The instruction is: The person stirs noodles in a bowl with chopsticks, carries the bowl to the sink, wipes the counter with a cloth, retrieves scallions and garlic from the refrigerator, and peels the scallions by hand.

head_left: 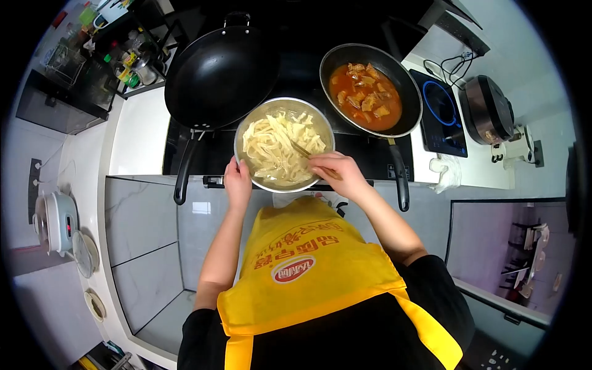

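Observation:
A round metal bowl [328, 126] stands at the front of the stove, full of pale, flat strips [280, 139] that seem to lie in clear liquid. My left hand [238, 180] grips the bowl's lower left rim. In my right hand [338, 172] are wooden chopsticks [300, 148], their tips down among the strips. That hand is over the bowl's right rim. I cannot make out exactly what food the strips are.
A black wok [216, 77] sits behind left, its handle jutting forward. To the right, a frying pan [412, 98] holds browned chunks in red sauce [370, 102]. Beyond it are an induction cooker [439, 114], a rice cooker [487, 108] and a white cloth [445, 171].

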Motion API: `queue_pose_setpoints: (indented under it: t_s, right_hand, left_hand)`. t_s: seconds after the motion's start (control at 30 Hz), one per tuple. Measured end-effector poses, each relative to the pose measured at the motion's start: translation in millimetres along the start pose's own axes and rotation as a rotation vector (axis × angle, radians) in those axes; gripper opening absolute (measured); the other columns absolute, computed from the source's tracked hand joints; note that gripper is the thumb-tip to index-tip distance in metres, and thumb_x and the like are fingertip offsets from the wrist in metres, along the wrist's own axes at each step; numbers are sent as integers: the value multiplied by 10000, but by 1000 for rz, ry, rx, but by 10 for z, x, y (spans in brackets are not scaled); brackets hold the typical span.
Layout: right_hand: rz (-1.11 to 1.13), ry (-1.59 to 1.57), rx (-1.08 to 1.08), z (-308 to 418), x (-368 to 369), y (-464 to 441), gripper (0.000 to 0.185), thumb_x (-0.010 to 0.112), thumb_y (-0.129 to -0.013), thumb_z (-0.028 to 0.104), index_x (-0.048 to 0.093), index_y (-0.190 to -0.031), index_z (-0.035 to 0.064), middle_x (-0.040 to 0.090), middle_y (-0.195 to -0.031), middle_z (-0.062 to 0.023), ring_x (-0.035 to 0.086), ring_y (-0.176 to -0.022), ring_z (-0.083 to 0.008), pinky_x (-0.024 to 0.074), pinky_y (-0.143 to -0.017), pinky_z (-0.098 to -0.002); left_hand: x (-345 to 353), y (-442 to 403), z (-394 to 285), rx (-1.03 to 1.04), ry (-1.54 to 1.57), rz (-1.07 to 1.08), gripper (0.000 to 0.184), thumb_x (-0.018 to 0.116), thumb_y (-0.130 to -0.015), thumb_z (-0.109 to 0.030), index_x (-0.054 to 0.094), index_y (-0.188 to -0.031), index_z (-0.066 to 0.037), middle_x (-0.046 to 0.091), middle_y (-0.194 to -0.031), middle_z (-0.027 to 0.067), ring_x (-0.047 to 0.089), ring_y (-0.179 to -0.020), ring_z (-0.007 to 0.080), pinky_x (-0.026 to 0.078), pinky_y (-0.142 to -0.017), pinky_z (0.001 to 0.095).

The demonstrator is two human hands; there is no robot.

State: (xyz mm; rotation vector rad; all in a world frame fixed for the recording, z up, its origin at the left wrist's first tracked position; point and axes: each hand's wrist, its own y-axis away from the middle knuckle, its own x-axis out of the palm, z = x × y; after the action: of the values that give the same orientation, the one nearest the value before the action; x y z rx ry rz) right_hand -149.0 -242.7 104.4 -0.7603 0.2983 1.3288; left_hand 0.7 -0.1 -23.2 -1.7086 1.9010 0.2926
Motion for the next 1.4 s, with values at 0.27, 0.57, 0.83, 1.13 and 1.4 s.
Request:
queue_pose_setpoints:
  t_s: [0.27,0.57,0.83,1.13,1.4]
  right_hand:
    - [-386,-150,270,14,-116,-104,143,697,-836,91,697,-952,7,688,-890,-118,657,-792,-198,508,-733,-263]
    - [-338,-175,228,-320,284,-381,150,703,-840,108,701,-955,12,695,-912,-116,677,-792,-213,520,-717,-262]
    - [-509,-575,495,-378,380,-285,168,677,-875,105,674,-972,-32,691,-890,-103,666,-786,-139,544,-703,-256]
    - [-655,-1116,749,-327,426,36,228,620,-923,130,559,-1070,-33,653,-963,-140,682,-809,-207,584,-713,-298]
    - [-652,-1289,805,-241,422,196,236,596,-940,161,539,-1103,0,650,-1006,-145,687,-839,-216,591,-725,-296]
  left_hand:
    - [-72,-3,-133,-21,-36,38,296,482,-952,-209,614,-1105,8,670,-931,186,647,-814,274,493,-752,351]
    - [-10,-5,-20,-37,28,26,286,497,-944,-176,607,-1120,21,672,-946,166,640,-830,236,492,-746,330]
    - [-109,10,-178,-12,46,-50,413,637,-856,-157,539,-1227,-4,539,-818,114,544,-721,251,461,-676,344]
    - [-211,-76,-588,249,-263,-11,401,721,-752,-222,617,-1108,-69,587,-1059,105,534,-988,303,394,-870,427]
    - [-80,-270,-748,-57,148,240,515,774,-704,-191,609,-1154,-3,705,-889,92,617,-635,143,500,-644,269]
